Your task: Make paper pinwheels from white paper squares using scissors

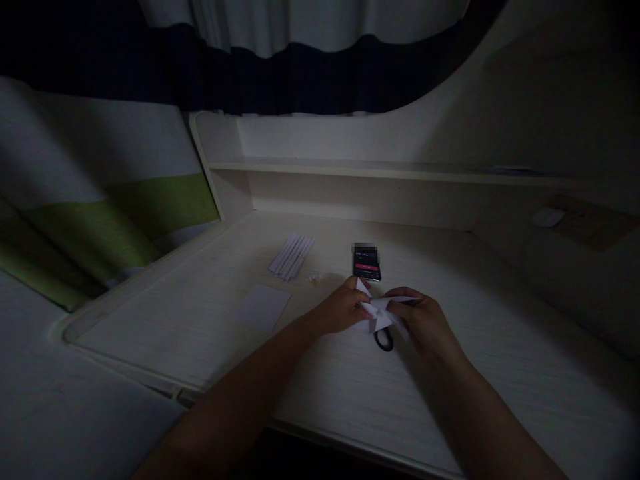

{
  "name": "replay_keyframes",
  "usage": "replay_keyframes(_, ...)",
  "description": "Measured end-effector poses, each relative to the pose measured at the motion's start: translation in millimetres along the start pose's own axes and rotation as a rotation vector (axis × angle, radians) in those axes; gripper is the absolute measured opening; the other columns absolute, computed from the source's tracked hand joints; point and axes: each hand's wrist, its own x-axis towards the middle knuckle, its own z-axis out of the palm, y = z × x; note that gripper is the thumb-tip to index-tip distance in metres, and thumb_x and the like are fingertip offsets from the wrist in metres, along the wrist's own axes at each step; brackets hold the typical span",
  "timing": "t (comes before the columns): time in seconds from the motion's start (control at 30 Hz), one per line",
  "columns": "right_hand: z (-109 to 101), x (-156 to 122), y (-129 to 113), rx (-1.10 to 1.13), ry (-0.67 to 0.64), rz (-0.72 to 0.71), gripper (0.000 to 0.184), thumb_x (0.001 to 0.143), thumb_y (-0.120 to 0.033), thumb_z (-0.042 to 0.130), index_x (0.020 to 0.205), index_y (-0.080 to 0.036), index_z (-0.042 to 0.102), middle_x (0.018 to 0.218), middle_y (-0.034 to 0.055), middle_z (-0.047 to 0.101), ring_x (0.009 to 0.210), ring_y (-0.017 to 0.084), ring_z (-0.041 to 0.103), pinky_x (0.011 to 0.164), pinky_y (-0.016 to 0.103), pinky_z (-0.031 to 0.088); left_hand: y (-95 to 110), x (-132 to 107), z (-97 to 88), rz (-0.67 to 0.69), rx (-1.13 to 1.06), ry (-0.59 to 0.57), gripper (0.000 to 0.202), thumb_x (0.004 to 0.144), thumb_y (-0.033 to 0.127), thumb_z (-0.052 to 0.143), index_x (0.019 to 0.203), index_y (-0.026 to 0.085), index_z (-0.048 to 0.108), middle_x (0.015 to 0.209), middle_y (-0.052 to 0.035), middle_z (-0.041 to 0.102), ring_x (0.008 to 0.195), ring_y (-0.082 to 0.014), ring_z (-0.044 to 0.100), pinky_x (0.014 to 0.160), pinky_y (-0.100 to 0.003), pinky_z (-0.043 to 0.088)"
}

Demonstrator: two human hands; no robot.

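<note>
A folded white paper piece [381, 316], with pointed flaps spreading out from its middle like a pinwheel, is held up over the right-hand part of the worktop [310, 383], towards the near side. The left hand [344, 307] grasps it from the left, pinching its edge between thumb and fingers. The right hand [424, 321] grips it from the right, with a flap running between the thumb and fingers.

Just below the paper, on its near side, a black loop [386, 349] shows on the worktop; the rest of that object is hidden. Just beyond the hands lies a phone [367, 263] with a lit screen and a red bar across it.

To the left of the hands lies a flat pale sheet [263, 307]. Farther back on that side are several narrow folded paper strips [291, 257], lying side by side at a slant. Some small pale bits [315, 278], too small to identify, sit near their right end.

At the far side a shelf [350, 168] runs across, and above it hangs a curtain [320, 77] with white and dark blue bands.
</note>
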Motion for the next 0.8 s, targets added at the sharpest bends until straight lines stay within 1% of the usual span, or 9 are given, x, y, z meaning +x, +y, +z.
replay_keyframes(0.17, -1, 1, 0, -0.006, -0.007, -0.017, 0.017, 0.046, -0.014, 0.068, 0.062, -0.015, 0.062, 0.051, -0.0006, 0.06, 0.045, 0.012, 0.051, 0.045, 0.023, 0.038, -3, 1, 1.0, -0.034, -0.063, -0.008, 0.01, 0.065, 0.02, 0.065, 0.074, 0.015, 0.063, 0.106, -0.0078, 0.047, 0.096, -0.018, 0.048, 0.084, -0.033, 0.042)
replay_keyframes(0.27, -1, 0, -1, 0.007, -0.021, -0.006, 0.018, 0.045, -0.016, 0.069, 0.062, -0.016, 0.062, 0.051, -0.0005, 0.06, 0.045, 0.012, 0.051, 0.045, 0.023, 0.039, 0, 1, -0.1, -0.043, -0.054, -0.007, 0.01, 0.065, 0.019, 0.065, 0.074, 0.015, 0.063, 0.101, -0.007, 0.048, 0.094, -0.0177, 0.049, 0.085, -0.034, 0.041)
replay_keyframes(0.33, 0, -1, -2, 0.015, -0.027, 0.007, 0.019, 0.045, -0.016, 0.069, 0.062, -0.016, 0.062, 0.052, -0.0004, 0.061, 0.045, 0.012, 0.052, 0.045, 0.024, 0.038, 2, 2, -1.1, -0.062, -0.056, -0.011, 0.012, 0.063, 0.018, 0.067, 0.073, 0.015, 0.062, 0.097, -0.0067, 0.049, 0.092, -0.0177, 0.049, 0.082, -0.033, 0.042)
replay_keyframes(0.43, 2, -3, -5, 0.044, 0.009, 0.024, 0.019, 0.045, -0.015, 0.069, 0.062, -0.016, 0.061, 0.051, -0.001, 0.06, 0.043, 0.012, 0.051, 0.043, 0.023, 0.037, 5, 3, -1.6, -0.108, -0.115, 0.04, 0.021, 0.057, 0.016, 0.07, 0.074, 0.014, 0.059, 0.096, -0.0066, 0.049, 0.087, -0.017, 0.051, 0.077, -0.032, 0.044)
replay_keyframes(0.5, 2, -3, -6, 0.073, 0.052, 0.035, 0.02, 0.044, -0.014, 0.07, 0.062, -0.016, 0.061, 0.049, -0.0016, 0.059, 0.042, 0.011, 0.05, 0.042, 0.022, 0.035, 6, 3, -0.6, -0.138, -0.256, 0.108, 0.028, 0.057, 0.015, 0.069, 0.082, 0.014, 0.055, 0.094, -0.0061, 0.051, 0.083, -0.0155, 0.054, 0.075, -0.031, 0.045)
replay_keyframes(0.6, 1, -3, -6, 0.131, 0.081, 0.054, 0.021, 0.043, -0.014, 0.071, 0.062, -0.016, 0.061, 0.05, -0.0011, 0.06, 0.043, 0.011, 0.051, 0.043, 0.022, 0.037, 6, 3, 2.3, -0.213, -0.582, 0.198, 0.04, 0.063, 0.014, 0.064, 0.097, 0.018, 0.043, 0.089, -0.0041, 0.055, 0.074, -0.0125, 0.057, 0.07, -0.03, 0.045)
replay_keyframes(0.7, -1, 0, -4, 0.202, 0.067, 0.068, 0.021, 0.044, -0.013, 0.072, 0.062, -0.016, 0.062, 0.055, -0.0001, 0.063, 0.049, 0.012, 0.055, 0.048, 0.022, 0.041, 8, 4, 6.6, -0.321, -0.797, 0.337, 0.047, 0.062, 0.014, 0.065, 0.1, 0.019, 0.039, 0.097, -0.0051, 0.055, 0.072, -0.0113, 0.058, 0.069, -0.029, 0.046)
replay_keyframes(0.73, -1, 1, -3, 0.224, 0.054, 0.071, 0.021, 0.044, -0.012, 0.072, 0.063, -0.016, 0.062, 0.056, 0.0002, 0.063, 0.051, 0.012, 0.056, 0.05, 0.022, 0.042, 8, 5, 8.2, -0.357, -0.836, 0.36, 0.049, 0.061, 0.014, 0.066, 0.101, 0.018, 0.039, 0.098, -0.0057, 0.055, 0.073, -0.0115, 0.058, 0.069, -0.03, 0.045)
replay_keyframes(0.8, -1, 2, -2, 0.253, 0.023, 0.076, 0.021, 0.045, -0.012, 0.072, 0.063, -0.016, 0.063, 0.057, 0.0007, 0.064, 0.053, 0.013, 0.057, 0.052, 0.023, 0.044, 8, 5, 11.7, -0.424, -0.888, 0.318, 0.054, 0.057, 0.013, 0.07, 0.102, 0.016, 0.039, 0.091, -0.0061, 0.058, 0.074, -0.0125, 0.058, 0.071, -0.03, 0.045)
